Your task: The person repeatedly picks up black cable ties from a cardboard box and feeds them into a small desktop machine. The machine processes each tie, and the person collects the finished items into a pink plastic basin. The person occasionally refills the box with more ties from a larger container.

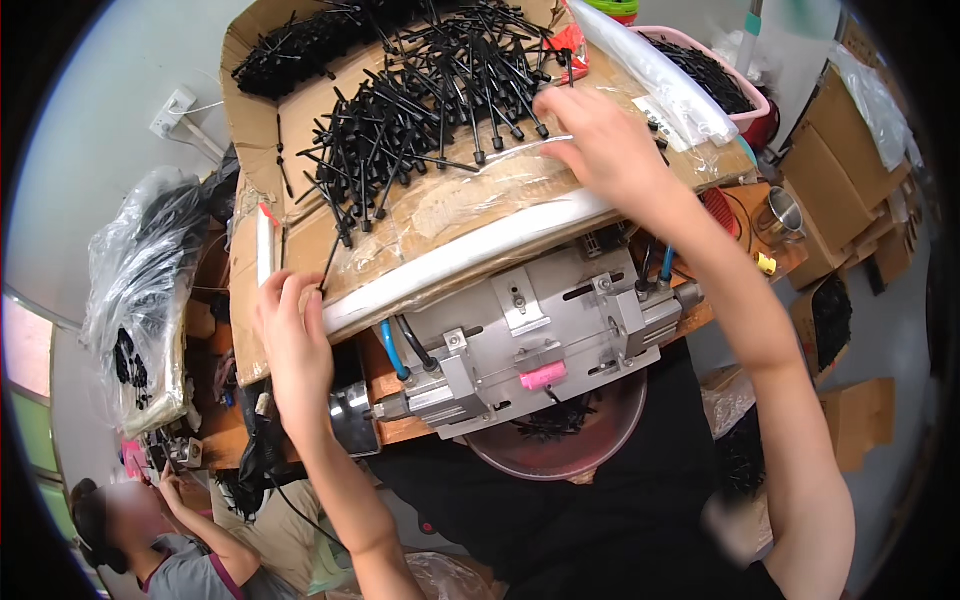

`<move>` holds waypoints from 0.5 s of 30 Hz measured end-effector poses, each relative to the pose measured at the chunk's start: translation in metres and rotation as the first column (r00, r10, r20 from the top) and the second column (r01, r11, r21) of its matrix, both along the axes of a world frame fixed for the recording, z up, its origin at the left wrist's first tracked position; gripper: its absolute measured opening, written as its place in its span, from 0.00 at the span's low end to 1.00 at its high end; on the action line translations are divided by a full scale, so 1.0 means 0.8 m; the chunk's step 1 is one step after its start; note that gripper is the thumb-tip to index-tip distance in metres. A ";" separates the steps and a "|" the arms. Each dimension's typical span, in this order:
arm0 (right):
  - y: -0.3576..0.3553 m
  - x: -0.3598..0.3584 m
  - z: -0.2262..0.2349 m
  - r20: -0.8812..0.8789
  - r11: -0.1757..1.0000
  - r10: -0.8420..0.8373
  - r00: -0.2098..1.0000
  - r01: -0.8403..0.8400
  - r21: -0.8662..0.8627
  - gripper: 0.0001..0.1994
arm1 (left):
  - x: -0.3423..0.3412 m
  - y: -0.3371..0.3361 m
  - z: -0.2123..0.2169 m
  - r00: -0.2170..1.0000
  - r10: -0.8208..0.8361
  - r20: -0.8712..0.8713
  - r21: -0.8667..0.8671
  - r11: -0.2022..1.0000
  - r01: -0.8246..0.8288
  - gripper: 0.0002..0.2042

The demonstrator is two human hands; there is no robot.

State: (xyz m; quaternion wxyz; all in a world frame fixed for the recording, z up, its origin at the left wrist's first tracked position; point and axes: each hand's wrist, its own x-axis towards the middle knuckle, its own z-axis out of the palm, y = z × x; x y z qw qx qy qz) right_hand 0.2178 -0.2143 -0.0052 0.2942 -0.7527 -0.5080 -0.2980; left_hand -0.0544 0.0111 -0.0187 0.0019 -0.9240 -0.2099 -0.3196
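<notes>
A flattened cardboard sheet [300, 130] lies on top of a grey metal machine [540, 330] and carries a heap of several thin black plastic pins [430, 90]. My left hand [290, 340] rests at the cardboard's near left edge, fingers pinching one black pin [330, 260] that hangs over the edge. My right hand [600, 140] reaches onto the right side of the sheet, fingers curled down among the pins; what it grips is hidden. A pink part [543, 376] sits on the machine's front. Below it a round pink bowl [600, 440] holds more black pins.
A pink basket [755, 100] of black pins stands at the far right, with a clear plastic bag [660, 70] beside it. A large clear bag [140, 290] of black parts hangs at left. Cardboard boxes [850, 150] crowd the right. Another person [160, 550] sits at lower left.
</notes>
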 end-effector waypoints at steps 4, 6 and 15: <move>0.030 0.054 0.005 -0.176 0.935 0.149 0.973 -0.197 -0.296 0.09 | 0.007 -0.001 0.016 0.983 -0.179 -0.045 -0.403 0.903 0.146 0.07; 0.031 0.032 0.021 -0.294 0.906 0.199 0.935 -0.289 -0.308 0.09 | 0.003 -0.013 0.011 0.977 -0.210 -0.032 -0.318 0.929 0.189 0.07; -0.059 -0.051 0.071 -0.763 0.900 0.423 0.488 -0.325 0.290 0.09 | -0.036 -0.207 -0.063 0.950 -0.308 0.045 -0.231 0.922 0.310 0.33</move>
